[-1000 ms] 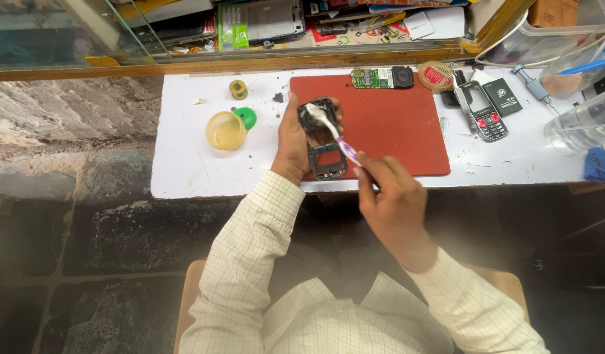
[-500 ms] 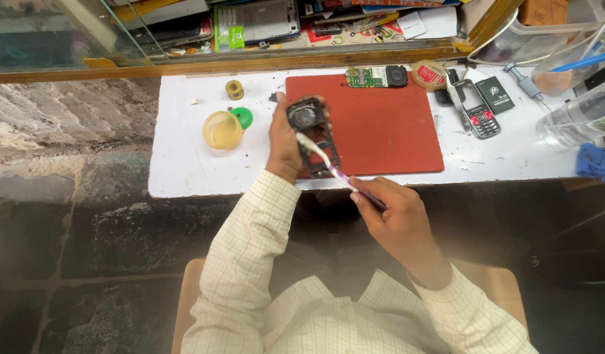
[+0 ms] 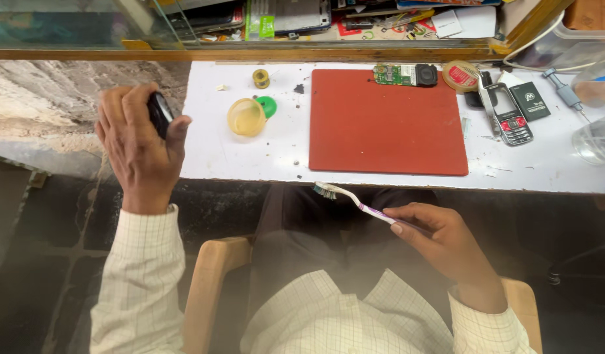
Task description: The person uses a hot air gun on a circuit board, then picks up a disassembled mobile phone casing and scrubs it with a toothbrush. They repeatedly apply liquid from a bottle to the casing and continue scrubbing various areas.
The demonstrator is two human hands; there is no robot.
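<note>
- Head view, left side: the left hand (image 3: 140, 147) is closed around a small dark phone body (image 3: 160, 113), held out past the left edge of the white counter (image 3: 204, 151), over the stone floor (image 3: 47, 98) and well away from the red work mat (image 3: 388, 121).
- Head view, right side: the right hand (image 3: 440, 242) is wrapped around the purple-and-white handle of a toothbrush (image 3: 351, 200), its bristle head pointing left and hovering just below the near edge of the counter, over the lap. Brush and phone body are well apart.
- Head view, doing the step well, as a judgement: holding the phone body off the counter looks like a sensible way to let loosened dust fall to the floor instead of onto the mat. A firm grip by the edges, with the open face tilted downward, would serve best. How the face is turned cannot be told, as fingers hide most of it.
- Head view, brush care: keeping the bristles dry and clear of cloth would stop lint being carried back to the part.
- Head view, surroundings: on the counter lie a yellow round lid (image 3: 246, 117), a green cap (image 3: 267, 105), a small solder spool (image 3: 261, 78), a green circuit board (image 3: 395, 74), a tape roll (image 3: 461, 75) and a keypad phone (image 3: 506, 111), all untouched.
</note>
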